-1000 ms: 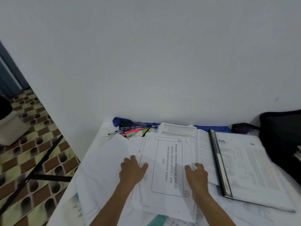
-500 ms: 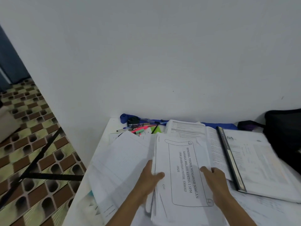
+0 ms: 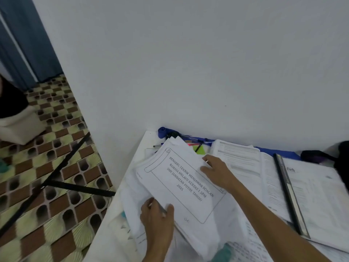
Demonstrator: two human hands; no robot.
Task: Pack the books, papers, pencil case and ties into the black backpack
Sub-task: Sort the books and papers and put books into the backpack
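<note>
Left hand (image 3: 156, 218) of mine is pinching the near corner of the white stack of printed papers (image 3: 181, 178), thumb on top. My right hand (image 3: 217, 171) is lying loose-fingered on its far edge. I am working at a white surface (image 3: 149, 140) against a white wall (image 3: 188, 72), beside a brown-and-green patterned floor (image 3: 56, 167). The top sheet is reading "BENGKEL TEKNIK MENJAWAB SOALAN BAHASA MELAYU KERTAS 1 SPM". The stack's long axis is running far-left to near-right over the surface's left part.

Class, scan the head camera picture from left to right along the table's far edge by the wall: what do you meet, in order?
In order: rolled blue tie → pens and highlighters → open book → black folder spine → black backpack.
</note>
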